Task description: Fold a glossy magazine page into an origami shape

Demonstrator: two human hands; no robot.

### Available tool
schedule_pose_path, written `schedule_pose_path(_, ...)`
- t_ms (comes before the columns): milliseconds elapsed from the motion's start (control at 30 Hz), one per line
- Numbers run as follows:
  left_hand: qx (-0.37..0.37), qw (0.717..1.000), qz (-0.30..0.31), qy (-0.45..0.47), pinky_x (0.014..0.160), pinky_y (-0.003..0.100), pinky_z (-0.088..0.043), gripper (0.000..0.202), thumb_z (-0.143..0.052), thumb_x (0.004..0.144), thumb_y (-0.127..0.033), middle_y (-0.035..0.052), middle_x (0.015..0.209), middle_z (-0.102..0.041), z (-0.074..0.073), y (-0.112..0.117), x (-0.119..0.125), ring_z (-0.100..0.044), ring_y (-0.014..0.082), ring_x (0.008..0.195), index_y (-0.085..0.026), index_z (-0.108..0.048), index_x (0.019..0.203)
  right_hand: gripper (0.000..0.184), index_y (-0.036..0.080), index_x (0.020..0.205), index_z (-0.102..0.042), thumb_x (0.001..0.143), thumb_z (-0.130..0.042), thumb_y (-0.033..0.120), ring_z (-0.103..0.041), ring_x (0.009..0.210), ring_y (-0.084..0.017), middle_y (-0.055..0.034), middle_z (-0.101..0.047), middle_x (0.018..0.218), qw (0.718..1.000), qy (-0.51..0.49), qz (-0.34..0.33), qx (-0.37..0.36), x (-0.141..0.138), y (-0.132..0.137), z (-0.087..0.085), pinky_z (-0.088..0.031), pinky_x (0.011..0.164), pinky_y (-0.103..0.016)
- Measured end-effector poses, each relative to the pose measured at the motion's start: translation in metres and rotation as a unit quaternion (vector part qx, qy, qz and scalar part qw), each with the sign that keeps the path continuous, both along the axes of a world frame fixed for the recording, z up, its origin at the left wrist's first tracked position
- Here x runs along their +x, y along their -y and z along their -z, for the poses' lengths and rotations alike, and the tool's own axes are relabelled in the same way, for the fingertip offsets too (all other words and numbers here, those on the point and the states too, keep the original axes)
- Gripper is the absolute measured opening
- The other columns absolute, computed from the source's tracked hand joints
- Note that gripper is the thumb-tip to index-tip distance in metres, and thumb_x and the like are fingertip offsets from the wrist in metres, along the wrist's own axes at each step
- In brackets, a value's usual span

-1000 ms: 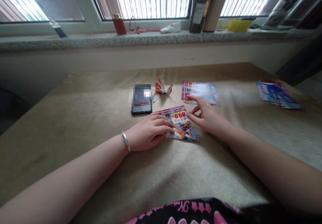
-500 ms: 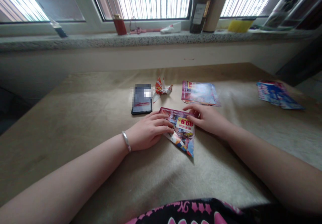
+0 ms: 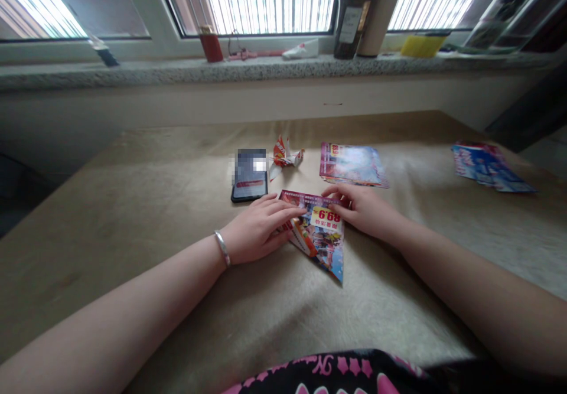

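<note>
A printed paper flyer [image 3: 325, 237], folded into a triangle, lies on the table in front of me with one point toward me. Across its left part rest the outstretched fingers of my left hand [image 3: 261, 225], palm down, with a silver bangle at the wrist. The fingers of my right hand [image 3: 361, 208] are curled at the flyer's upper right edge, thumb and fingertips holding it there. Just beyond the flyer stands a folded paper crane [image 3: 286, 155] in red and white. To the crane's left is a phone [image 3: 250, 181] with a partly blurred screen.
A stack of flyers [image 3: 354, 163] lies behind my right hand, and more flyers [image 3: 491, 166] are fanned out at the far right of the table [image 3: 155, 152]. On the stone windowsill [image 3: 266, 70] stand a red container [image 3: 211, 46], a dark jar [image 3: 351, 25] and a yellow box [image 3: 423, 45].
My left fingers have shifted on the flyer, and the flap beneath them shows more orange and white print. The flyer's lower point moved slightly toward me. My right hand has barely moved.
</note>
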State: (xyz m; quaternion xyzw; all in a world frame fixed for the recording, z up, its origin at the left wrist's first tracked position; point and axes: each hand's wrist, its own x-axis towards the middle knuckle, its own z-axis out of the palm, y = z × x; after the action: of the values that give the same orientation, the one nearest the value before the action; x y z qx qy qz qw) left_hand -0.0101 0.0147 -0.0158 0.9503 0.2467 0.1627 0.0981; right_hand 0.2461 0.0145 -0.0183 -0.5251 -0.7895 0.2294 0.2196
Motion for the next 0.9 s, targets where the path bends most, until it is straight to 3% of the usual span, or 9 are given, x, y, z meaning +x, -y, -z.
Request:
schedule_pose_path(133, 0.012, 0.998, 0.027, 0.059, 0.093, 0.041, -0.045, 0.028, -0.043, 0.09, -0.02, 0.0069, 0.099, -0.067, -0.0015, -0.0009, 0.0007, -0.061, 0.0177, 0.093, -0.018, -0.055, 0.115, 0.019, 0.02, 0.097, -0.061, 0.08, -0.052, 0.019, -0.054, 0.064, -0.013, -0.0013, -0.064, 0.081, 1.0, -0.001, -0.002, 0.001, -0.0007, -0.0002, 0.0002, -0.041, 0.061, -0.024)
schedule_pose_path(267, 0.0, 0.996, 0.049, 0.068, 0.079, 0.033, -0.052, 0.027, -0.042, 0.09, -0.018, 0.0081, 0.095, -0.068, -0.0013, -0.0013, -0.0002, -0.061, 0.0175, 0.088, -0.017, -0.062, 0.108, 0.018, 0.02, 0.096, -0.062, 0.08, -0.053, 0.018, -0.053, 0.065, -0.013, -0.0016, -0.064, 0.081, 1.0, 0.001, 0.001, 0.007, -0.001, -0.0006, 0.0005, -0.041, 0.061, -0.025)
schedule_pose_path(467, -0.061, 0.991, 0.085, 0.081, 0.078, 0.029, -0.053, 0.027, -0.047, 0.088, -0.018, 0.0075, 0.094, -0.069, -0.0021, 0.0017, -0.002, -0.062, 0.0165, 0.089, -0.021, -0.067, 0.105, 0.016, 0.02, 0.096, -0.061, 0.081, -0.054, 0.022, -0.053, 0.063, -0.013, -0.0013, -0.063, 0.078, 1.0, -0.002, -0.003, -0.006, -0.0011, -0.0003, 0.0002, -0.04, 0.059, -0.025)
schedule_pose_path(667, -0.115, 0.986, 0.078, 0.096, 0.074, 0.025, -0.053, 0.027, -0.046, 0.089, -0.017, 0.0079, 0.096, -0.067, -0.0042, 0.0057, -0.0009, -0.063, 0.0139, 0.084, -0.019, -0.067, 0.107, 0.016, 0.02, 0.096, -0.059, 0.082, -0.053, 0.021, -0.052, 0.061, -0.013, -0.0007, -0.061, 0.075, 0.999, -0.026, 0.024, 0.024, -0.001, -0.0009, 0.0024, -0.041, 0.058, -0.025)
schedule_pose_path(800, -0.071, 0.994, 0.074, 0.047, 0.075, 0.027, -0.052, 0.026, -0.047, 0.09, -0.021, 0.0076, 0.092, -0.067, -0.004, 0.0055, 0.0015, -0.06, 0.0157, 0.085, -0.02, -0.067, 0.106, 0.015, 0.02, 0.095, -0.058, 0.081, -0.053, 0.022, -0.051, 0.059, -0.013, 0.0, -0.059, 0.071, 0.997, -0.051, 0.042, 0.033, 0.0018, -0.0036, 0.0052, -0.041, 0.056, -0.025)
schedule_pose_path(900, 0.0, 0.996, 0.089, -0.021, 0.084, 0.035, -0.049, 0.025, -0.049, 0.089, -0.028, 0.0074, 0.092, -0.066, -0.0048, 0.0068, 0.0039, -0.056, 0.021, 0.094, -0.022, -0.066, 0.107, 0.015, 0.02, 0.094, -0.058, 0.081, -0.053, 0.023, -0.05, 0.057, -0.013, 0.0008, -0.057, 0.067, 0.997, -0.05, 0.046, 0.03, 0.0031, -0.0052, 0.0062, -0.04, 0.054, -0.025)
